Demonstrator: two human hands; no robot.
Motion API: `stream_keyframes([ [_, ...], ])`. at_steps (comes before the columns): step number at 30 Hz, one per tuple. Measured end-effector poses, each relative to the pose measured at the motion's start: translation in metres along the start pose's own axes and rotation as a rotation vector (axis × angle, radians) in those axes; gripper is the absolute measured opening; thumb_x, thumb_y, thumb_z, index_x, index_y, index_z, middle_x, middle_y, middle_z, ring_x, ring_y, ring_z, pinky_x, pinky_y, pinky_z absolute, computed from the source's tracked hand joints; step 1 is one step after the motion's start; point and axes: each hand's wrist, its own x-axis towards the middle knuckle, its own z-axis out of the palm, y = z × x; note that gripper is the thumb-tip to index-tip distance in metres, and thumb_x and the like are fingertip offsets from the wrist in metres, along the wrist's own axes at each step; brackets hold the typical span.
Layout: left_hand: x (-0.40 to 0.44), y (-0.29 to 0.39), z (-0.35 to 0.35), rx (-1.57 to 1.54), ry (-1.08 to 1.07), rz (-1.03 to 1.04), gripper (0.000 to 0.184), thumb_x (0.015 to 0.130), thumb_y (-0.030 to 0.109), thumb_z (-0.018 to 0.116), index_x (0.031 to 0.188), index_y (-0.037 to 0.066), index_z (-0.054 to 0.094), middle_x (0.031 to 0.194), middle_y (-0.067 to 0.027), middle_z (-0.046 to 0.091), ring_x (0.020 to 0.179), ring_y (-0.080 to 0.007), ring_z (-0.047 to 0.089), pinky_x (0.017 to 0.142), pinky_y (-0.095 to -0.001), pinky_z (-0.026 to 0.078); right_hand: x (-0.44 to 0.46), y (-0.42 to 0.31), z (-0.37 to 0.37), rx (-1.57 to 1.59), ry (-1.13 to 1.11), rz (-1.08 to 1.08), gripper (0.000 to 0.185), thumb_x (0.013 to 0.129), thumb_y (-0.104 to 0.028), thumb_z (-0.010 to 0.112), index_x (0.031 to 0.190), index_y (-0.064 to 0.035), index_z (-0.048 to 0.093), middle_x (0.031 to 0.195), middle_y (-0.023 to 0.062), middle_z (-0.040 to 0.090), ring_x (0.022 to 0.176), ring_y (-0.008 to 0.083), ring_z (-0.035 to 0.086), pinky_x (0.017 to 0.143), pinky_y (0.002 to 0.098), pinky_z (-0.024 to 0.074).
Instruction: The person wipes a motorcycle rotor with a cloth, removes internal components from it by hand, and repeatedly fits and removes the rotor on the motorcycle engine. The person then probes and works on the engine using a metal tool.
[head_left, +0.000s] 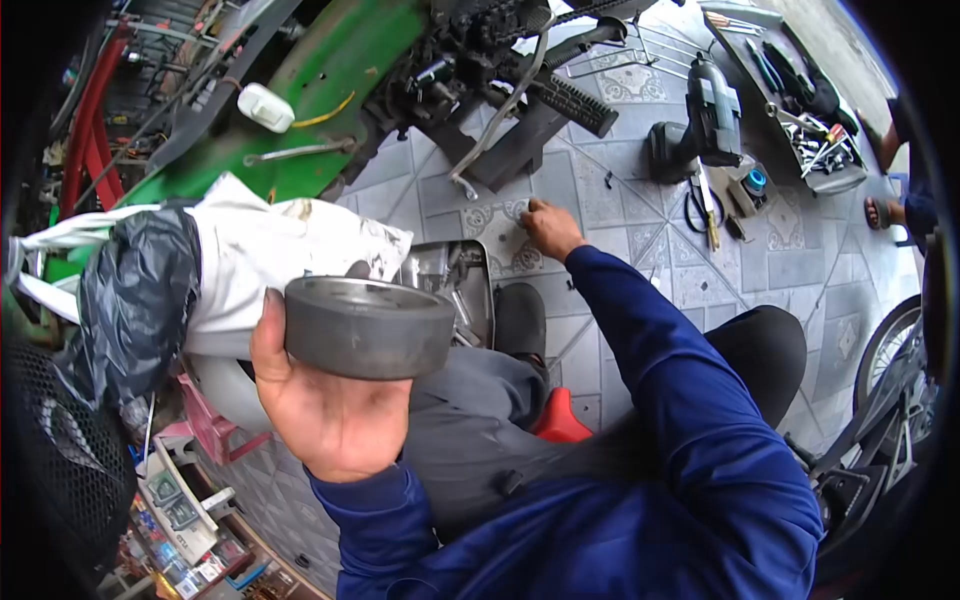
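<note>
My left hand (335, 420) is wrapped around a thick, round, dark grey metal drum (368, 340) with a bright upper rim. The drum is raised in front of my lap, and its inside is mostly hidden. Over the tiled floor, my right hand (553, 230) is closed with its fingers curled; whatever they may hold is hidden. Close to that hand hangs the lever (465, 180) of a motorcycle (430, 80). Below and beyond the drum lies a metal tray (478, 262) with metal parts in it.
A cordless impact driver (705, 115) stands at the upper right, near scissors (703, 210) and a toolbox (845, 180) full of tools. A white bag (280, 240) and a black plastic bag (140, 290) are at left. A bicycle wheel (888, 350) stands at right, near another person's foot (880, 212).
</note>
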Motion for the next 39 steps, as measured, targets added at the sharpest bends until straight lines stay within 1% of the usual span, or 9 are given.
stream_keyframes([
  [3,0.003,-0.001,0.005,0.016,-0.009,-0.028,0.044,0.095,0.044,0.063,0.124,0.010,0.066,0.128,-0.0125,0.067,0.118,-0.0334,0.062,0.102,-0.0603,0.045,-0.004,0.003,0.023,0.036,0.237,-0.034,0.019,0.083,-0.007,0.062,0.100,-0.0015,0.056,0.101,0.0165,0.062,0.094,0.0376,0.063,0.084,0.0454,0.0529],
  [8,0.003,-0.009,0.012,0.045,-0.005,-0.033,0.042,0.093,0.042,0.066,0.122,0.012,0.067,0.123,-0.0108,0.069,0.114,-0.0316,0.064,0.099,-0.0592,0.048,-0.013,-0.004,0.037,0.169,0.176,0.181,0.024,0.084,-0.005,0.060,0.105,-0.0012,0.050,0.096,0.0221,0.065,0.092,0.0433,0.064,0.080,0.0506,0.0518],
  [13,0.007,-0.023,0.020,0.068,0.040,-0.052,0.031,0.086,0.042,0.074,0.101,0.016,0.066,0.102,-0.0052,0.071,0.098,-0.0283,0.067,0.087,-0.0549,0.052,-0.048,-0.026,0.005,0.483,0.318,0.304,0.014,0.084,-0.003,0.053,0.096,0.0012,0.058,0.088,0.0326,0.066,0.087,0.0512,0.063,0.077,0.0573,0.0494],
  [17,0.014,-0.038,0.035,0.113,0.041,-0.120,0.053,0.080,0.049,0.078,0.114,0.014,0.059,0.119,-0.0102,0.062,0.113,-0.0326,0.059,0.097,-0.0579,0.044,-0.078,-0.046,-0.050,0.609,0.375,0.333,0.016,0.083,-0.007,0.059,0.092,0.0022,0.069,0.085,0.0324,0.066,0.089,0.0510,0.064,0.080,0.0524,0.0527],
  [18,0.019,-0.042,0.036,0.100,0.001,-0.158,0.052,0.079,0.050,0.078,0.113,0.014,0.060,0.121,-0.0115,0.061,0.116,-0.0334,0.056,0.102,-0.0592,0.040,-0.084,-0.049,-0.062,0.558,0.424,0.290,0.014,0.085,-0.009,0.067,0.090,0.0032,0.071,0.080,0.0271,0.070,0.078,0.0403,0.071,0.072,0.0462,0.0557],
  [19,0.023,-0.046,0.038,0.089,-0.047,-0.188,0.054,0.080,0.050,0.077,0.116,0.014,0.059,0.126,-0.0128,0.059,0.117,-0.0333,0.056,0.101,-0.0583,0.041,-0.088,-0.049,-0.076,0.540,0.440,0.291,0.014,0.085,-0.009,0.067,0.090,0.0032,0.071,0.080,0.0271,0.070,0.078,0.0403,0.071,0.072,0.0462,0.0557],
  [22,0.034,-0.061,0.046,0.054,-0.107,-0.208,0.059,0.081,0.053,0.077,0.121,0.014,0.059,0.129,-0.0132,0.059,0.119,-0.0346,0.056,0.099,-0.0577,0.044,-0.102,-0.066,-0.141,0.970,0.336,0.426,0.016,0.093,-0.011,0.070,0.093,0.0054,0.068,0.071,0.0075,0.067,0.062,0.0118,0.063,0.055,0.0301,0.0518],
  [30,0.044,-0.069,0.050,0.021,-0.158,-0.110,0.056,0.086,0.059,0.071,0.121,0.016,0.062,0.128,-0.0133,0.062,0.119,-0.0384,0.059,0.101,-0.0635,0.044,-0.151,-0.123,-0.270,1.163,0.559,0.350,0.021,0.099,-0.018,0.069,0.090,-0.0006,0.061,0.073,0.0025,0.062,0.059,0.0094,0.054,0.052,0.0256,0.0428],
  [39,0.034,-0.045,0.026,0.162,-0.217,-0.149,0.039,0.086,0.042,0.075,0.111,0.013,0.065,0.111,-0.0086,0.070,0.106,-0.0318,0.066,0.094,-0.0562,0.052,-0.170,-0.142,-0.365,0.899,0.433,0.112,0.018,0.097,-0.006,0.064,0.111,0.0054,0.063,0.082,0.0083,0.069,0.071,0.0158,0.069,0.066,0.0289,0.0583],
])
